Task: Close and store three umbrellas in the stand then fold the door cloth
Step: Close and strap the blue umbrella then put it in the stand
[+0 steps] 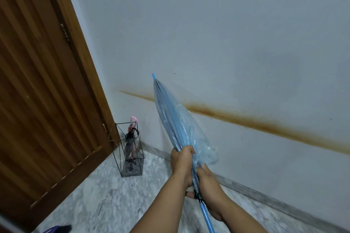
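A closed light-blue translucent umbrella (175,119) points up and away from me, its tip near the wall. My left hand (181,164) grips the gathered canopy near its lower end. My right hand (208,181) wraps the canopy and shaft just below it. The blue shaft runs down to the bottom edge of the view. A black wire umbrella stand (130,168) sits on the floor in the corner by the door. It holds two closed umbrellas: one with a pink handle (133,119) and a dark grey one (128,143).
A brown wooden door (41,85) fills the left side. A pale wall with a rusty stain line (246,119) runs along the right, with a grey skirting at its foot. The floor is speckled grey stone (98,195). A dark blue item (56,230) lies at the bottom left edge.
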